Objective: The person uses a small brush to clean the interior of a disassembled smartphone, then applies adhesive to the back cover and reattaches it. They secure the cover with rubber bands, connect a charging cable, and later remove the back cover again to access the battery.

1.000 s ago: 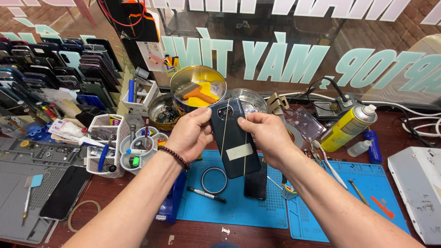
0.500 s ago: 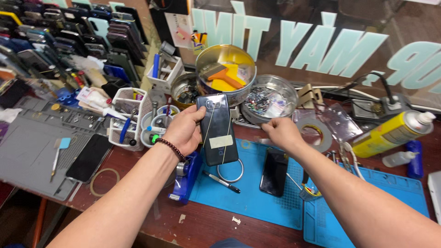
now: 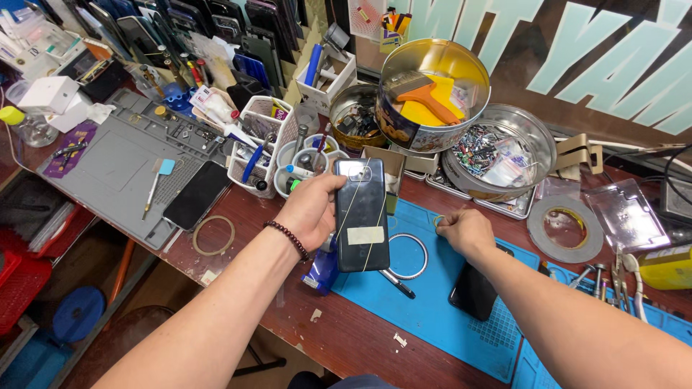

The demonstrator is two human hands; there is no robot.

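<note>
Left hand (image 3: 311,210) is clamped on the dark phone (image 3: 361,214), back facing up, held above the blue mat (image 3: 432,317). Right hand (image 3: 466,229) is curled closed, pinching a thin rubber band (image 3: 437,220) over the mat.

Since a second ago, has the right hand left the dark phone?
Yes. The right hand has come off the dark phone and dropped rightward onto the blue mat, beside the metal ring.

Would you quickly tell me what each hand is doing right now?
Left hand: closed in a grip on the dark phone, held upright above the blue mat.
Right hand: closed, pinching a rubber band.
</note>
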